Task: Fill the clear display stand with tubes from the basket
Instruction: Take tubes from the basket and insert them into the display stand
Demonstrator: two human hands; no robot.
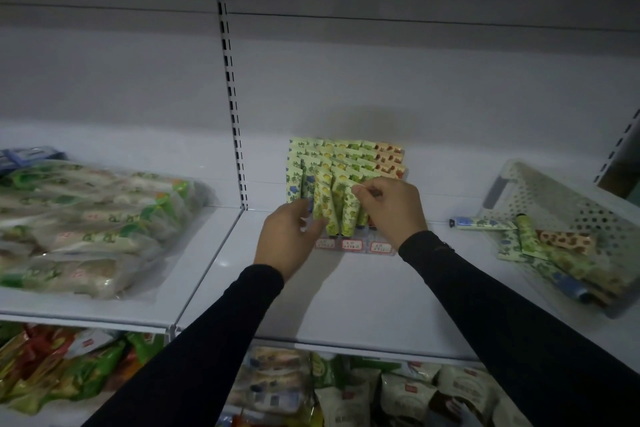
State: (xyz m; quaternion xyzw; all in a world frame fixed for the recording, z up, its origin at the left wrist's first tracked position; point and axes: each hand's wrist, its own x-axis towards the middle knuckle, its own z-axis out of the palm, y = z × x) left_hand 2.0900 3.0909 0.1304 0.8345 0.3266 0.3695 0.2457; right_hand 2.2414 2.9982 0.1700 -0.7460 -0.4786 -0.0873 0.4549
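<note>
Bagged goods (93, 229) lie at the far left of the white shelf (363, 302). At centre stands the clear display stand (353, 246), its tiers packed with upright tubes (346, 163). The left hand (289, 241) curls around the front-row tubes at the stand's left side. The right hand (391, 208) pinches the top of a green tube (349, 211) in the front row, though the dim light blurs the exact grip. Farther right, one tube (481, 223) lies loose on the shelf beside the white basket (540, 191), which holds more tubes.
</note>
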